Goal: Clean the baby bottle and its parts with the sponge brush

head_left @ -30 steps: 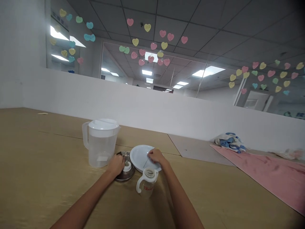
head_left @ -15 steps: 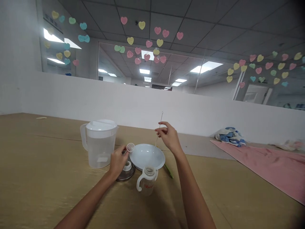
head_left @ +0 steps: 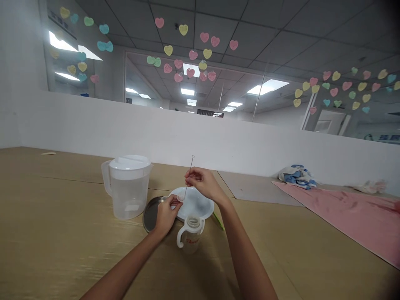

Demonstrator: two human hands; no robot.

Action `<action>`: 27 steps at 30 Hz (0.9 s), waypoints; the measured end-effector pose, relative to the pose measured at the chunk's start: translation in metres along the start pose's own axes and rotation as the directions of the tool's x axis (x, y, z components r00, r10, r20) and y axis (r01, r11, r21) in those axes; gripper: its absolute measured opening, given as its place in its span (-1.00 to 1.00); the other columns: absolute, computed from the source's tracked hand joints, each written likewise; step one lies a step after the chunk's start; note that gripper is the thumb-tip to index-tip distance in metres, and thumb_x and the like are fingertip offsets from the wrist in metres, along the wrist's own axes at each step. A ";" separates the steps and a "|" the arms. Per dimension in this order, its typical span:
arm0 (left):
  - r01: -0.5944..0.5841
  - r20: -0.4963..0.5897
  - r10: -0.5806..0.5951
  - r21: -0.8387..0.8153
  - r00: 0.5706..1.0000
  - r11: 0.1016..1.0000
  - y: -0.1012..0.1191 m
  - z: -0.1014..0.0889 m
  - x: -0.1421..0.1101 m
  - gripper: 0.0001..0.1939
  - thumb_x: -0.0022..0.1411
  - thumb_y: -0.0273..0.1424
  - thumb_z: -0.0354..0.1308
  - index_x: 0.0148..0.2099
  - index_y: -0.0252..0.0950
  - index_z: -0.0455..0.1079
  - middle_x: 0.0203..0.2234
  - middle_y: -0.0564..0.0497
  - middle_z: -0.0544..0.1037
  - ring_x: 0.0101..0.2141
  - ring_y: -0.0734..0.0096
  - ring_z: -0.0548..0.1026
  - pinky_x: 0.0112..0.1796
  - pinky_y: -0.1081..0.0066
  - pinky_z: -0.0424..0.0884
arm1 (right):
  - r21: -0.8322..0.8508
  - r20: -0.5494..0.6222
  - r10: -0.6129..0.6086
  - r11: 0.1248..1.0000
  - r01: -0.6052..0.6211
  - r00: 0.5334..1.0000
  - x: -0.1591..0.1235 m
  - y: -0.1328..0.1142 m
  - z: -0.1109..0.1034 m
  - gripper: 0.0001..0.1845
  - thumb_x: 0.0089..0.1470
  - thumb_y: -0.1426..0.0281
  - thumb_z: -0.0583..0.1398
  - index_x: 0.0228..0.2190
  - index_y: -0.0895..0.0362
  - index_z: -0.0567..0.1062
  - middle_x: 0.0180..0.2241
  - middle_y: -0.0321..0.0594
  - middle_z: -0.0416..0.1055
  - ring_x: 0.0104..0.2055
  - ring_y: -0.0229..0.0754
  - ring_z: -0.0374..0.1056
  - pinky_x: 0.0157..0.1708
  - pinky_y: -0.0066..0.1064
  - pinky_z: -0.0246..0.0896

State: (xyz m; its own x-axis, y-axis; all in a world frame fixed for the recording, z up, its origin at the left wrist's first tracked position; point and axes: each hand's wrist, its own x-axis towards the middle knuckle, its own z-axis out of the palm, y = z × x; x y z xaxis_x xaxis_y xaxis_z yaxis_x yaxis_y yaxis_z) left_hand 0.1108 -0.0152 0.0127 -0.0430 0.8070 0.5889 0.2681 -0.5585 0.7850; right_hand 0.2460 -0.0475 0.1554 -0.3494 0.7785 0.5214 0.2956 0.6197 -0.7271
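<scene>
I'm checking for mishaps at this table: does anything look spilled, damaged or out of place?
No spill or damage is apparent, and the open bottle stands upright. The crumpled blue-and-white cloth looks untidy: it lies bunched up at the back right, whereas the pink cloth beside it is spread out.

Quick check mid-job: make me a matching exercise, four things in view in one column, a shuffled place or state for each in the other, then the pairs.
Things
1. pitcher
2. thin wire tool
3. handled bottle
4. small round part

Places or states
A. pinched in the left hand
B. mouth uncovered, nearer the camera than the white bowl
C. held upright at a slant in the right hand
D. topped with a white lid

Pairs: 1-D, 2-C, 3-B, 4-A
</scene>
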 end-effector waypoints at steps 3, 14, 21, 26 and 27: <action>0.004 -0.006 -0.004 0.019 1.000 1.000 -0.003 -0.001 -0.004 -0.89 0.00 -0.32 0.10 -0.40 -0.25 0.35 -0.45 0.03 0.57 -0.36 0.31 0.53 -0.29 0.40 0.39 | 0.022 0.023 0.021 1.000 -0.022 1.000 0.004 0.013 0.006 -0.96 -0.12 0.44 0.14 -0.49 0.15 0.38 -0.54 -0.33 0.34 -0.49 -0.32 0.29 -0.39 -0.43 0.22; 0.087 -0.015 -0.087 0.011 0.996 0.996 -0.002 0.002 -0.008 -0.69 -0.02 -0.29 0.15 -0.19 -0.28 0.34 -0.38 -0.01 0.59 -0.31 0.28 0.53 -0.26 0.38 0.35 | 0.180 0.067 0.093 0.978 -0.103 0.993 0.004 0.018 0.007 -0.90 -0.16 0.41 0.19 -0.49 0.16 0.37 -0.53 -0.33 0.33 -0.49 -0.32 0.32 -0.39 -0.42 0.27; 0.007 0.041 -0.012 0.110 0.999 0.994 -0.001 0.001 -0.012 -0.72 0.08 -0.25 0.06 -0.26 -0.28 0.48 -0.29 -0.06 0.58 -0.26 0.26 0.49 -0.20 0.34 0.34 | 0.134 0.067 0.075 0.987 -0.083 0.995 0.002 0.016 0.005 -0.92 -0.14 0.42 0.18 -0.49 0.17 0.38 -0.55 -0.35 0.32 -0.48 -0.34 0.30 -0.40 -0.47 0.25; -0.008 0.046 0.004 0.103 0.999 0.995 -0.003 0.002 -0.013 -0.71 0.09 -0.26 0.05 -0.25 -0.28 0.50 -0.29 -0.07 0.58 -0.26 0.26 0.49 -0.21 0.35 0.35 | 0.111 0.070 0.062 0.991 -0.069 0.996 0.001 0.016 0.003 -0.91 -0.11 0.40 0.17 -0.47 0.16 0.39 -0.52 -0.33 0.34 -0.46 -0.33 0.30 -0.35 -0.45 0.25; -0.009 0.048 0.004 0.103 0.999 0.995 -0.003 0.002 -0.013 -0.72 0.09 -0.27 0.05 -0.25 -0.28 0.50 -0.30 -0.07 0.58 -0.26 0.25 0.49 -0.21 0.35 0.35 | 0.100 0.063 0.055 0.993 -0.061 0.996 0.001 0.016 0.002 -0.91 -0.10 0.40 0.16 -0.46 0.16 0.39 -0.52 -0.33 0.34 -0.45 -0.33 0.30 -0.34 -0.45 0.25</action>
State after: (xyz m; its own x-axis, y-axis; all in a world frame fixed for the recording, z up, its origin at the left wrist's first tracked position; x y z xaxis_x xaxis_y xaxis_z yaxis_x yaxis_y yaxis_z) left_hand 0.1121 -0.0233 0.0026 0.0044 0.8133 0.5819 0.3666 -0.5427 0.7557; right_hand 0.2486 -0.0371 0.1435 -0.3881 0.8036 0.4511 0.2263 0.5576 -0.7987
